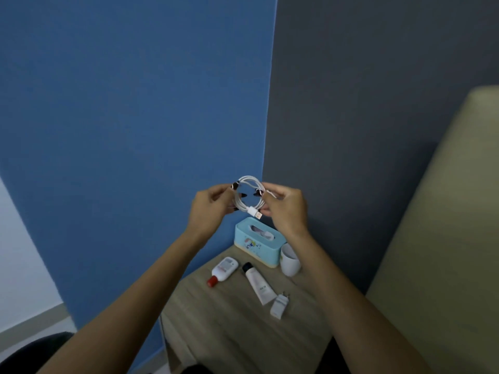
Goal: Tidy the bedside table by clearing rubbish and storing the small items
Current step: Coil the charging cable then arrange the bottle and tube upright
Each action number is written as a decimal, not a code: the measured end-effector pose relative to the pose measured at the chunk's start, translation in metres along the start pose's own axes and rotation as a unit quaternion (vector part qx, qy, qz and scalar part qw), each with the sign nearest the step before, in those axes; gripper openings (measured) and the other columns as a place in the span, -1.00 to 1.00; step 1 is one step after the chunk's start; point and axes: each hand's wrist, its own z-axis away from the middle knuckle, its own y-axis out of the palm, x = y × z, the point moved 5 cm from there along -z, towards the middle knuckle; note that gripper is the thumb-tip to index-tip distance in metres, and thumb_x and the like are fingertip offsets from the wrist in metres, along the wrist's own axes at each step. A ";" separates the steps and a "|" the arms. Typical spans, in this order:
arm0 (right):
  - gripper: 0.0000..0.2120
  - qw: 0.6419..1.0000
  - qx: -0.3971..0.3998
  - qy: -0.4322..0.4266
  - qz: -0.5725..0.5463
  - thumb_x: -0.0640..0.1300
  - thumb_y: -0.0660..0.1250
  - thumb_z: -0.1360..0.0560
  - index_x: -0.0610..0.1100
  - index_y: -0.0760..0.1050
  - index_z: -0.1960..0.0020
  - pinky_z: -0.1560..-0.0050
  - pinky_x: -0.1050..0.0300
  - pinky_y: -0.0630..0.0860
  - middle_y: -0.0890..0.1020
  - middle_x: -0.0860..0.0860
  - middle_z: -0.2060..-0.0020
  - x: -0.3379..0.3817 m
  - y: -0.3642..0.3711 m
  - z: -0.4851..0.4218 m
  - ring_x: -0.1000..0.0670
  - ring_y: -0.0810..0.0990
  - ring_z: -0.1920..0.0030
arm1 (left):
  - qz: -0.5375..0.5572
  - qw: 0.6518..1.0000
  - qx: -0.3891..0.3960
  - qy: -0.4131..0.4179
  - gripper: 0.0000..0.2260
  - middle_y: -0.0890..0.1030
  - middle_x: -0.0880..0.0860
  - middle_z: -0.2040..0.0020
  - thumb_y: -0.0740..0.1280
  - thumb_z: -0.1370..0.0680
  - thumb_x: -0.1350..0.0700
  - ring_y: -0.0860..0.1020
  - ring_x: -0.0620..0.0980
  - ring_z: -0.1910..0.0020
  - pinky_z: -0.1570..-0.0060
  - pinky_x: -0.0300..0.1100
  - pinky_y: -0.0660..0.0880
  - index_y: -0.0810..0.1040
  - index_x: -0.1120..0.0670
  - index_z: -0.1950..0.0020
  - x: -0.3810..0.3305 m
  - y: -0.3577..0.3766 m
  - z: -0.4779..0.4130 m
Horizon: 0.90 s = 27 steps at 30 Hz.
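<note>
A white USB cable (pixel 249 197), wound into a small coil, is held up in the air above the bedside table (pixel 216 327). My left hand (pixel 209 207) pinches the coil's left side and my right hand (pixel 287 209) pinches its right side, with the plug hanging at the bottom. On the wooden table top below lie a white bottle with a red cap (pixel 223 270), a white tube with a black cap (pixel 258 284) and a white charger plug (pixel 280 306).
A light blue tissue box (pixel 259 245) stands at the table's back corner, with a white cup (pixel 290 261) to its right. Blue and grey walls meet behind the table. A beige headboard (pixel 445 238) rises on the right.
</note>
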 end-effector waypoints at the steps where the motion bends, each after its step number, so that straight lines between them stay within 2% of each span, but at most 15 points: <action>1: -0.73 1.000 -0.015 0.014 -0.010 -0.30 0.29 -0.51 0.03 0.65 0.12 0.34 0.03 0.65 0.68 -0.05 0.32 -0.005 -0.008 0.000 0.08 0.67 0.39 | 0.013 1.000 -0.002 0.000 -0.78 0.70 0.11 0.01 0.22 -0.61 0.12 0.67 0.01 0.02 -0.02 -0.14 0.60 0.63 0.14 -0.08 0.003 0.006 0.002; 3: -0.78 0.998 -0.051 0.034 -0.028 -0.31 0.29 -0.51 -0.06 0.65 0.11 0.40 0.16 0.61 0.65 -0.05 0.35 -0.019 -0.029 0.001 0.10 0.64 0.42 | 0.040 0.999 -0.006 -0.014 -0.76 0.68 0.09 -0.05 0.20 -0.62 0.08 0.64 -0.04 -0.05 -0.07 -0.13 0.58 0.61 0.13 -0.13 0.021 0.022 0.002; 4: -0.81 0.996 -0.071 0.049 -0.027 -0.32 0.29 -0.51 -0.12 0.65 0.07 0.36 0.17 0.62 0.66 -0.07 0.32 -0.031 -0.041 0.001 0.07 0.63 0.38 | 0.040 0.999 -0.010 -0.023 -0.76 0.67 0.06 -0.06 0.23 -0.61 0.05 0.63 -0.06 -0.07 -0.10 -0.09 0.57 0.60 0.12 -0.15 0.034 0.029 0.001; 6: -0.80 0.991 -0.111 0.081 -0.001 -0.32 0.30 -0.49 -0.10 0.66 0.04 0.20 0.01 0.67 0.69 -0.10 0.24 -0.063 -0.064 0.004 -0.04 0.66 0.27 | 0.003 0.999 -0.006 -0.035 -0.74 0.67 0.00 -0.03 0.29 -0.53 -0.01 0.63 -0.07 -0.05 -0.12 -0.02 0.57 0.60 0.05 -0.15 0.063 0.046 0.000; 8: -0.72 0.981 -0.154 0.108 0.053 -0.28 0.30 -0.45 0.08 0.65 0.17 0.13 -0.13 0.65 0.70 -0.04 0.26 -0.103 -0.086 0.010 -0.09 0.68 0.20 | -0.055 0.997 0.025 -0.053 -0.72 0.66 0.02 -0.07 0.32 -0.51 0.02 0.62 -0.03 -0.06 -0.12 -0.07 0.55 0.58 0.05 -0.19 0.099 0.071 0.001; 10: -0.74 0.967 -0.185 0.139 0.105 -0.26 0.29 -0.44 0.07 0.63 0.19 0.18 0.00 0.62 0.69 0.00 0.26 -0.141 -0.104 0.021 -0.07 0.67 0.19 | -0.097 0.991 0.051 -0.077 -0.71 0.61 0.08 -0.18 0.34 -0.55 0.14 0.58 -0.01 -0.14 -0.08 -0.23 0.48 0.53 0.12 -0.27 0.138 0.094 0.009; 12: -0.80 0.949 -0.221 0.168 0.149 -0.27 0.27 -0.47 -0.07 0.63 0.06 0.24 0.19 0.48 0.69 -0.03 0.19 -0.175 -0.120 0.036 -0.03 0.63 0.17 | -0.138 0.982 0.084 -0.098 -0.68 0.57 0.11 -0.24 0.33 -0.56 0.17 0.54 0.04 -0.22 -0.13 -0.20 0.46 0.47 0.14 -0.31 0.176 0.115 0.022; 14: -0.81 0.934 -0.247 0.192 0.172 -0.29 0.26 -0.49 -0.14 0.61 -0.01 0.19 0.20 0.43 0.69 -0.10 0.11 -0.207 -0.131 0.051 -0.07 0.62 0.12 | -0.213 0.968 0.111 -0.075 -0.67 0.57 0.15 -0.24 0.32 -0.56 0.16 0.51 0.12 -0.24 -0.19 -0.18 0.40 0.47 0.18 -0.31 0.210 0.131 0.036; 16: -0.80 0.922 -0.257 0.215 0.194 -0.30 0.25 -0.50 -0.16 0.59 -0.05 0.11 0.16 0.45 0.68 -0.13 0.05 -0.238 -0.137 0.064 -0.14 0.63 0.02 | -0.252 0.954 0.147 -0.067 -0.61 0.52 0.15 -0.31 0.34 -0.55 0.13 0.46 0.14 -0.30 -0.20 -0.25 0.32 0.43 0.19 -0.35 0.244 0.146 0.051; 18: -0.80 0.910 -0.268 0.241 0.205 -0.31 0.24 -0.52 -0.21 0.57 -0.09 0.08 0.14 0.44 0.66 -0.16 0.03 -0.264 -0.142 0.076 -0.17 0.61 -0.01 | -0.271 0.941 0.183 -0.083 -0.50 0.39 0.16 -0.43 0.35 -0.54 0.08 0.35 0.14 -0.42 -0.30 -0.17 0.30 0.33 0.20 -0.43 0.276 0.158 0.064; 20: -0.81 0.904 -0.270 0.253 0.213 -0.33 0.23 -0.53 -0.23 0.56 -0.09 0.07 0.16 0.42 0.65 -0.17 0.02 -0.283 -0.143 0.085 -0.12 0.59 0.02 | -0.295 0.931 0.199 -0.084 -0.42 0.29 0.16 -0.49 0.36 -0.54 0.00 0.26 0.13 -0.48 -0.38 -0.09 0.26 0.27 0.20 -0.47 0.301 0.168 0.075; 23: -0.83 0.902 -0.261 0.266 0.218 -0.33 0.22 -0.54 -0.21 0.55 -0.06 0.06 0.14 0.47 0.64 -0.13 0.02 -0.299 -0.142 0.093 -0.02 0.55 0.05 | -0.306 0.926 0.205 -0.080 -0.39 0.27 0.11 -0.51 0.34 -0.54 -0.06 0.28 0.10 -0.47 -0.40 -0.07 0.27 0.24 0.16 -0.49 0.316 0.174 0.089; 27: -0.82 0.898 -0.266 0.272 0.220 -0.33 0.23 -0.53 -0.21 0.55 -0.05 0.06 0.18 0.44 0.64 -0.12 0.03 -0.309 -0.143 0.094 0.01 0.53 0.08 | -0.296 0.931 0.200 -0.074 -0.49 0.32 0.07 -0.49 0.26 -0.60 0.03 0.37 0.10 -0.41 -0.34 -0.06 0.34 0.22 0.09 -0.51 0.326 0.173 0.098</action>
